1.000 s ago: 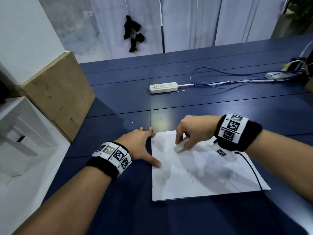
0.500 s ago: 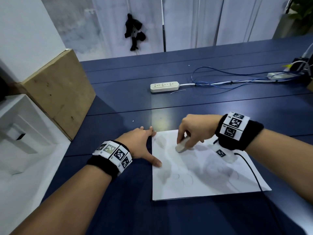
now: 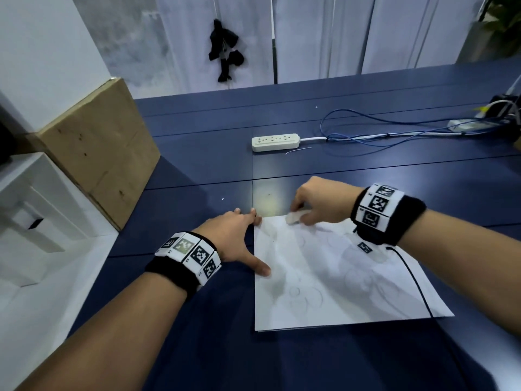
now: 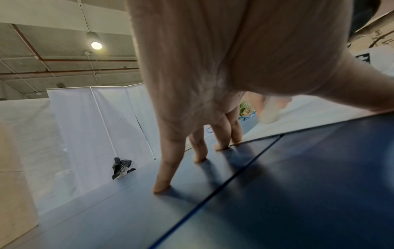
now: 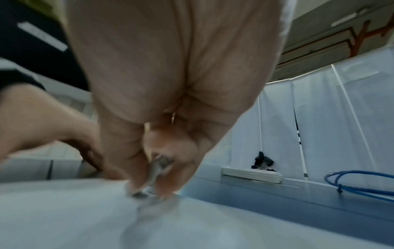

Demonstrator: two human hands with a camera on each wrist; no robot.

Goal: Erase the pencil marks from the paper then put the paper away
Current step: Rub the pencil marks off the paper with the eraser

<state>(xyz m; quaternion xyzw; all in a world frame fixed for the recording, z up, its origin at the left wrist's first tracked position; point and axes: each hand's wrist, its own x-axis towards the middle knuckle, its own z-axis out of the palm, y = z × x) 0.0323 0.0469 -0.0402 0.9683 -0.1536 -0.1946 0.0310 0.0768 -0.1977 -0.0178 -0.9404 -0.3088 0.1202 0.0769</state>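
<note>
— On the blue table (image 3: 197, 170), what do you see?
— White paper (image 3: 332, 280). Left hand (image 3: 234, 238) flat, fingers spread, holding its edge. Right hand (image 3: 318, 201) pinches an eraser (image 3: 296, 217) at the top.
— Behind?
— Power strip (image 3: 275, 141), blue cable (image 3: 366, 131), white curtains (image 3: 324, 35).

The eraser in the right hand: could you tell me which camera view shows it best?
The head view: the eraser shows whole, pinched by the right hand on the paper's far edge. The right wrist view blurs it between fingers; the left wrist view shows it small and distant.

The right hand (image 3: 320, 201) has slid the eraser (image 3: 296, 217) to the paper's (image 3: 338, 283) far edge.
</note>
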